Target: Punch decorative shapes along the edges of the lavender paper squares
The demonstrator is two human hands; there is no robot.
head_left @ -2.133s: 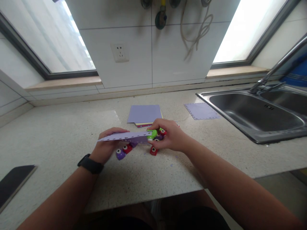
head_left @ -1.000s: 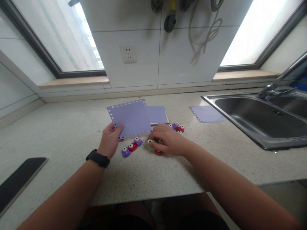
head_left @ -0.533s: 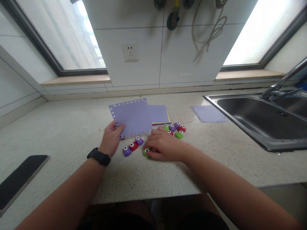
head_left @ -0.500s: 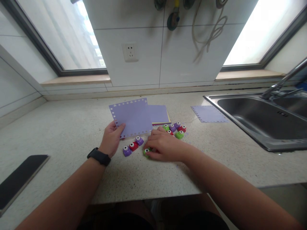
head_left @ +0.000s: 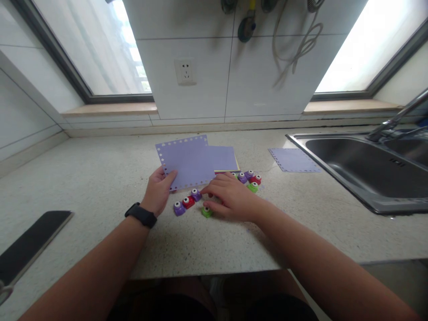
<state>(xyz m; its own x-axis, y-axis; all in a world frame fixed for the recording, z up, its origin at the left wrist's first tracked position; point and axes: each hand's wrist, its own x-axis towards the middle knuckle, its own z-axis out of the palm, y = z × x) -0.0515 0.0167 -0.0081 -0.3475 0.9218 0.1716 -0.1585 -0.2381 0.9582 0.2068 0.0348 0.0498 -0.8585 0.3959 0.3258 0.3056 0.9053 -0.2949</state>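
Note:
My left hand (head_left: 159,189) grips a purple sheet of paper (head_left: 187,161) by its lower left corner, thumb on top. Small shapes are punched along the sheet's edges. My right hand (head_left: 234,196) is over the counter with fingers apart, its fingertips beside a purple craft punch (head_left: 195,195). Under its thumb sits a green craft punch (head_left: 207,212). A red craft punch (head_left: 188,202) and another purple punch (head_left: 179,208) line up to the left. Behind the right hand is a cluster of several more punches, with a red punch (head_left: 256,179) and a green punch (head_left: 253,187) at its right side.
A stack of coloured paper (head_left: 223,157) lies behind the held sheet. Another punched purple sheet (head_left: 294,159) rests near the steel sink (head_left: 334,165) on the right. A dark flat object (head_left: 31,245) lies at the left of the speckled counter (head_left: 100,178).
My right hand has let go of the green punch and spread its fingers, reaching slightly up toward the purple punch. My left hand still holds the sheet.

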